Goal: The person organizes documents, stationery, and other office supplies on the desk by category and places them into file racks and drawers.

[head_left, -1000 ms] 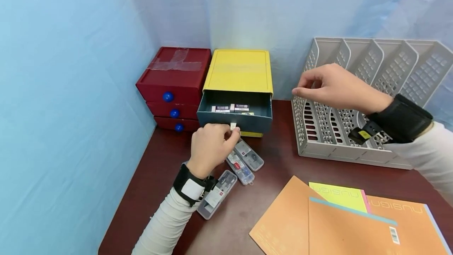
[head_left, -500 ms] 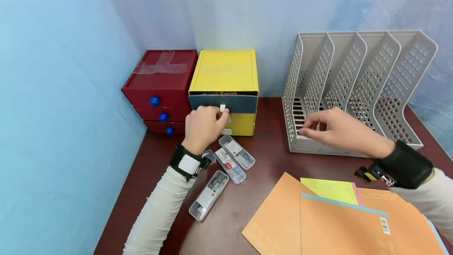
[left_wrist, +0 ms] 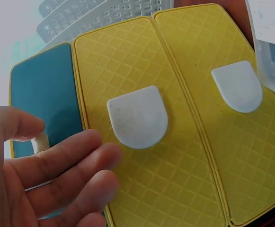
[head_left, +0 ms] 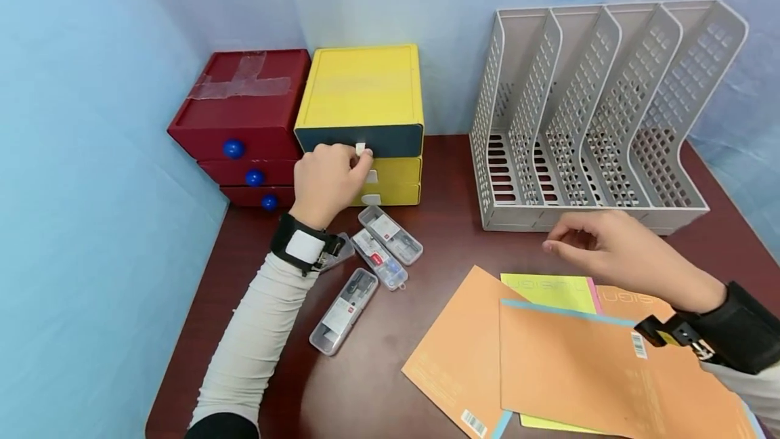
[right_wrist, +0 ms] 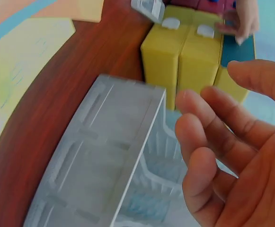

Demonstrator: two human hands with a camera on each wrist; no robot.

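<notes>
The left hand (head_left: 329, 181) pinches a small pale pull tab (head_left: 361, 148) between thumb and index finger, its other fingers loosely bent. The tab stands out from the teal drawer front (head_left: 396, 141), the topmost of 3 in the yellow drawer unit (head_left: 359, 87). That front sits flush under the unit's top and faces the person; its long axis runs left to right across the unit.

The right hand (head_left: 627, 256) is well to the right of the yellow drawer unit and nearer the person, fingers loosely curled, thumb apart from them, holding nothing.

In front of the unit lie 4 clear cases (head_left: 378, 259) on the counter (head_left: 353, 398), 1 partly behind the left wrist. Just left of it stands a red drawer unit (head_left: 244, 114); to its right, apart, a gray file rack (head_left: 518, 219); in front and rightward, orange notebooks (head_left: 567, 358).

The left wrist view adds the embossed diamond pattern on the 2 yellow drawer fronts (left_wrist: 142, 179) and their white rounded tabs (left_wrist: 139, 118) whole. The right wrist view alone shows the right palm.
</notes>
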